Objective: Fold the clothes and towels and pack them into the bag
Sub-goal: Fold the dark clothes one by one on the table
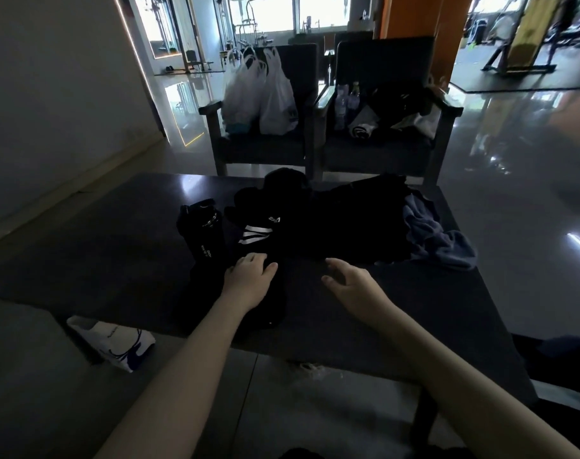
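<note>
Left hand (248,276) lies flat on a crumpled black striped garment (271,308) on the table (99,253); right hand (349,281) hovers, fingers loosely apart. Black bottle (200,228) stands at ten o'clock, blue towel (437,238) at two, white bag (116,342) at seven.

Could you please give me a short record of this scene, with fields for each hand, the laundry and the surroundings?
left hand: fingers relaxed, resting on the black garment just below its white stripes
right hand: open over the table, holding nothing
towel: blue-grey, crumpled, at the table's right side
bottle: black, left of the garment
plastic bags: white, on the left chair behind the table
paper bag: white with blue print, on the floor at near left
</note>
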Demonstrator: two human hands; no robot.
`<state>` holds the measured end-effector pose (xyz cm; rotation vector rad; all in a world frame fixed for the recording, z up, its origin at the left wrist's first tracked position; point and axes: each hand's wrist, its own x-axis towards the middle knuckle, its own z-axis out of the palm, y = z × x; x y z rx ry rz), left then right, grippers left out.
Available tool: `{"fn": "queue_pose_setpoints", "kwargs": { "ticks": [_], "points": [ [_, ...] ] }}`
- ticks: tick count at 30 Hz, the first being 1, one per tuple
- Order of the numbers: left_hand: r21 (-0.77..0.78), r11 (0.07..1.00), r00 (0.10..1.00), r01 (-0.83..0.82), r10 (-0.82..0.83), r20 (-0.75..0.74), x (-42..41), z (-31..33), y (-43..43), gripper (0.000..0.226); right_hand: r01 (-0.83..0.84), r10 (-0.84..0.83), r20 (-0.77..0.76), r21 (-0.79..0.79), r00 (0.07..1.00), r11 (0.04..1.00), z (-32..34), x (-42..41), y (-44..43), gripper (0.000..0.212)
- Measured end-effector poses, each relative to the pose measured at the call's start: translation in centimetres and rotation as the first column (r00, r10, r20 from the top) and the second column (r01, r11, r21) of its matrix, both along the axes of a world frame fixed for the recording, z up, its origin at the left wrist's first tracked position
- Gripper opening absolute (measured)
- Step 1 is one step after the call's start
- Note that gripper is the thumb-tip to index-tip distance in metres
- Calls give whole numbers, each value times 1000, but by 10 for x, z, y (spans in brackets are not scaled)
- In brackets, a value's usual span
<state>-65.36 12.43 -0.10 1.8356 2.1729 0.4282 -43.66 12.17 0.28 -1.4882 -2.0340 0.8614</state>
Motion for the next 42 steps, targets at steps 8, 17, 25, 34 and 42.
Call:
{"fn": "queue_pose_setpoints", "kwargs": {
  "ticks": [8, 17, 25, 34, 42],
  "points": [
    [124, 992, 994, -35, 48, -97, 36, -16, 81, 55, 83, -82, -80, 13, 993, 996, -26, 22, 52, 50],
    [42, 990, 970, -131, 137, -199, 51, -20, 144, 80, 81, -78, -124, 22, 989, 996, -41, 32, 83, 50],
    [212, 977, 993, 0, -26, 117, 54, -4, 130, 26, 131, -132, -174, -18, 976, 991, -30, 39, 82, 42],
    [60, 963, 726, 261, -237, 646, 95, 24, 53, 34, 228, -359, -452, -317, 817, 920, -11, 39, 82, 54],
    [-117, 881, 798, 459, -351, 491, 122, -16, 8, 25, 222, -349, -336, -364, 875, 905, -21, 44, 68, 29]
  ]
}}
